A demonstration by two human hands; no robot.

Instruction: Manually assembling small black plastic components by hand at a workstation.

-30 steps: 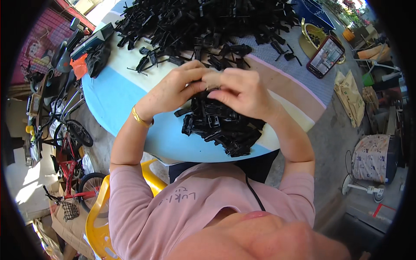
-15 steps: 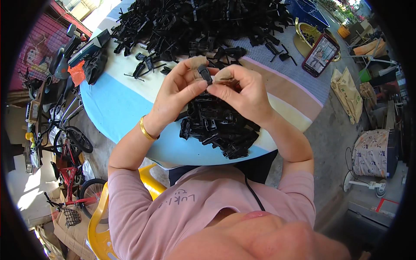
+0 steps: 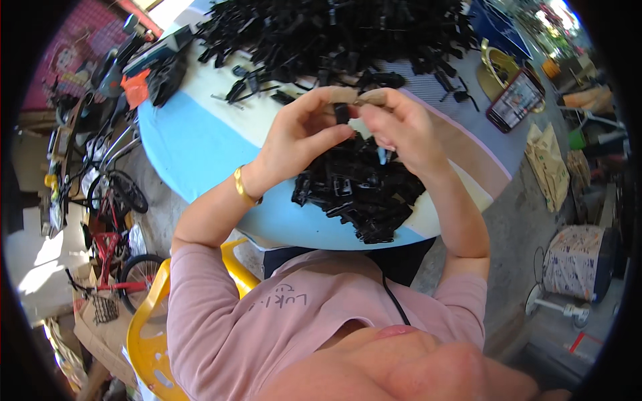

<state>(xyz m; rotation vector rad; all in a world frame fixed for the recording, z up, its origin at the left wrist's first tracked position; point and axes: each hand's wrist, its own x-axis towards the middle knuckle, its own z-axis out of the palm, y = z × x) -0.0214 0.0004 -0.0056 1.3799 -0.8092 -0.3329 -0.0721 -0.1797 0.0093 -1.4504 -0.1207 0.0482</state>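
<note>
Small black plastic part (image 3: 342, 112), narrow and upright, pinched between fingertips of left hand (image 3: 299, 137) and right hand (image 3: 399, 127)

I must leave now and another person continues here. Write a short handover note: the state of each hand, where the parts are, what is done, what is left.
Left hand: raised over the table, fingers pinching a small black plastic part.
Right hand: grips the same part from the other side.
Near pile of black parts: directly below the hands, at the near edge of the round blue table.
Far pile of loose black parts: larger, across the table's far side.
Done: seemingly the near pile.
Left: seemingly the far pile, plus the part in hand.
</note>
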